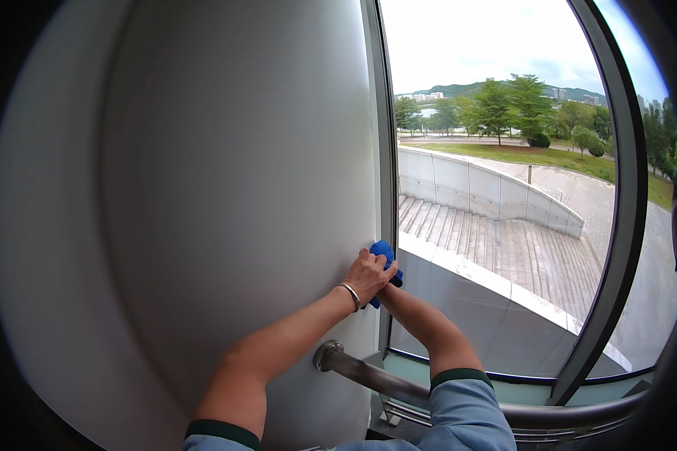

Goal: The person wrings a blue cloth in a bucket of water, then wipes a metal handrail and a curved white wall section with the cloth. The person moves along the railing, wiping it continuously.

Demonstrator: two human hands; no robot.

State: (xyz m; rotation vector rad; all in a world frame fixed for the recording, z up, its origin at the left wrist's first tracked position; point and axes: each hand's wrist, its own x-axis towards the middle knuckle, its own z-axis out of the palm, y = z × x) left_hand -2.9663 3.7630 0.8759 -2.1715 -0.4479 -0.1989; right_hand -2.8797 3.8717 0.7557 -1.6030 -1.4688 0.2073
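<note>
My left hand point(368, 273), with a silver bangle point(351, 297) at the wrist, has its fingers bent over a bunched blue cloth point(382, 249). The cloth lies where the pale wall panel point(241, 180) meets the dark window frame point(387, 173). My right forearm point(421, 319) reaches up to the same spot, its wrist crossing close below my left hand. The right hand itself is hidden behind the left hand and the cloth, so its fingers do not show. More blue cloth pokes out below and to the right of my left hand.
A metal handrail point(372, 378) leaves the wall from a round flange point(328, 355) and runs right, below my arms. Tall window glass fills the right side, split by a dark curved mullion point(630, 195). Beyond it lie stone steps point(447, 223), a pale parapet and trees.
</note>
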